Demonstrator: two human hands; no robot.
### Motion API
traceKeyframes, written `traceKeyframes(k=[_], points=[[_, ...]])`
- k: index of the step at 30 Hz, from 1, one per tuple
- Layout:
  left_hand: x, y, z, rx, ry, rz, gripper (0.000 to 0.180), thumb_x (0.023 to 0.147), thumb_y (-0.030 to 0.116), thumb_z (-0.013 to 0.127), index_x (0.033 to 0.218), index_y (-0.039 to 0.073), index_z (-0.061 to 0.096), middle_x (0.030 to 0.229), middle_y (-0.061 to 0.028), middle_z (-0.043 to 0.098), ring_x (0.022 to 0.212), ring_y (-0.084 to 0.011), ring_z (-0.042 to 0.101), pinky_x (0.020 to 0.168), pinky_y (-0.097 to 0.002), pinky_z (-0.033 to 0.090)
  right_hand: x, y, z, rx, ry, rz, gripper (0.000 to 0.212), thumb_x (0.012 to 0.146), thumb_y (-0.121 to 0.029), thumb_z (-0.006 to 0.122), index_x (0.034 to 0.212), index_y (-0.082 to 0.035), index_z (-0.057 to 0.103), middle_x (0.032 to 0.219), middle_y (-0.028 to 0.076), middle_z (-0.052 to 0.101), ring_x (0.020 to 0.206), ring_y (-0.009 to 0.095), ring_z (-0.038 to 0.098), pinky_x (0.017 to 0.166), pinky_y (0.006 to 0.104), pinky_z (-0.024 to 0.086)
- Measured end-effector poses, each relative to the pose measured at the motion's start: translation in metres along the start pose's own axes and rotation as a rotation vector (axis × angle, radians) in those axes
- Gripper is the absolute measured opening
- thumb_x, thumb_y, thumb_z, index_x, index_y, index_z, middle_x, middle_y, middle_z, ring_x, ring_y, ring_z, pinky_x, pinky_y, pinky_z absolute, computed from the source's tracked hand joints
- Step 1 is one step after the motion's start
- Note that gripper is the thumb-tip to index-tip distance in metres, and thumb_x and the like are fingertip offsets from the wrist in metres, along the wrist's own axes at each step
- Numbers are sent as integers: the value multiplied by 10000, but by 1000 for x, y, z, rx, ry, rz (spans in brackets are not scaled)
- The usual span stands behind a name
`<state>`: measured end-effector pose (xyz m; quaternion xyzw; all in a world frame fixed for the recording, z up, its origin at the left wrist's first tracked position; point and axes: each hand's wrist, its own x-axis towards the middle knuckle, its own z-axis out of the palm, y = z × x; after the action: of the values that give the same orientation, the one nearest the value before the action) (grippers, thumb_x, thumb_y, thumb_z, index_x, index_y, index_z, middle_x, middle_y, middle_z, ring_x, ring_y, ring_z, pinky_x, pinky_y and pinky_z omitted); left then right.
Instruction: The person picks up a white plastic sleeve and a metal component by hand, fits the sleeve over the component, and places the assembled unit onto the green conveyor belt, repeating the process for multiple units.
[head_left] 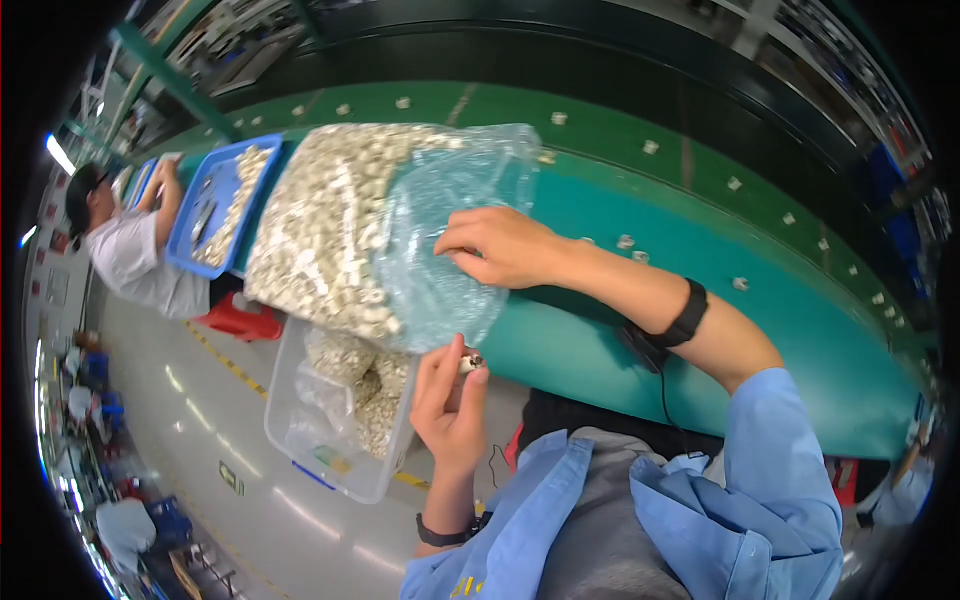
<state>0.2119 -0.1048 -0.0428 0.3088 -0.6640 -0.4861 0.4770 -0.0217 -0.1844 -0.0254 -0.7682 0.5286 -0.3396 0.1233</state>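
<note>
Head view shows the left hand (448,420) pinching one small white piece (467,366) between thumb and fingertips, near the lower edge of a big plastic bag (430,280). Over that bag is the right hand (505,248), fingers partly curled — whether they grip the film or anything else, I cannot tell.

Judging by how things lie, much seems left: one piece is in hand, while the bag bulges with pale pieces (320,220). A few loose pieces (626,242) lie on the bench (600,350), others spaced along a dark green strip (620,140); whether those are finished is unclear.

The bag's film is thin, crinkled, glossy and bluish where slack. The held piece looks short and stubby, with a dark end — perhaps metal. The bench surface is smooth teal; the tub (279,395) below is translucent, boxy plastic.
</note>
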Motion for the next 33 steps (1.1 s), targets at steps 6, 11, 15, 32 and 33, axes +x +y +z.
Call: traceKeyframes(k=[6, 11, 15, 32, 33], points=[[23, 29, 68, -254, -259, 28, 431, 946, -86, 600, 1376, -59, 606, 1089, -110, 602, 915, -161, 605, 796, -286, 505, -124, -43, -101, 905, 252, 275, 222, 961, -40, 663, 1173, 23, 677, 1148, 184, 727, 1052, 220, 701, 927, 336, 558], [15, 46, 137, -337, -425, 141, 423, 911, -61, 713, 1329, -48, 647, 1138, -146, 636, 929, -159, 634, 770, -247, 523, -210, -81, -127, 1033, 614, 280, 220, 970, -6, 652, 1181, 51, 678, 1127, 182, 722, 1050, 232, 698, 944, 347, 566], [2, 63, 180, -388, -459, 185, 376, 890, -72, 726, 1261, -59, 671, 1123, -170, 652, 934, -184, 650, 767, -275, 538, -263, -88, -141, 959, 726, 213, 243, 946, 1, 683, 1184, 53, 682, 1113, 180, 720, 1024, 233, 705, 932, 342, 563], [-6, 79, 230, -76, -559, 709, 410, 766, -186, 720, 1145, -38, 672, 1038, -235, 710, 869, -326, 714, 722, -375, 588, -326, -103, -170, 466, 797, 195, 301, 836, 16, 800, 1125, 41, 719, 933, 137, 737, 773, 176, 679, 675, 303, 540], [-6, 79, 229, -59, -565, 719, 409, 762, -186, 723, 1139, -37, 670, 1038, -235, 713, 861, -329, 716, 716, -380, 590, -326, -105, -173, 426, 771, 197, 298, 837, 15, 799, 1124, 41, 721, 931, 139, 738, 770, 180, 684, 669, 303, 542]])
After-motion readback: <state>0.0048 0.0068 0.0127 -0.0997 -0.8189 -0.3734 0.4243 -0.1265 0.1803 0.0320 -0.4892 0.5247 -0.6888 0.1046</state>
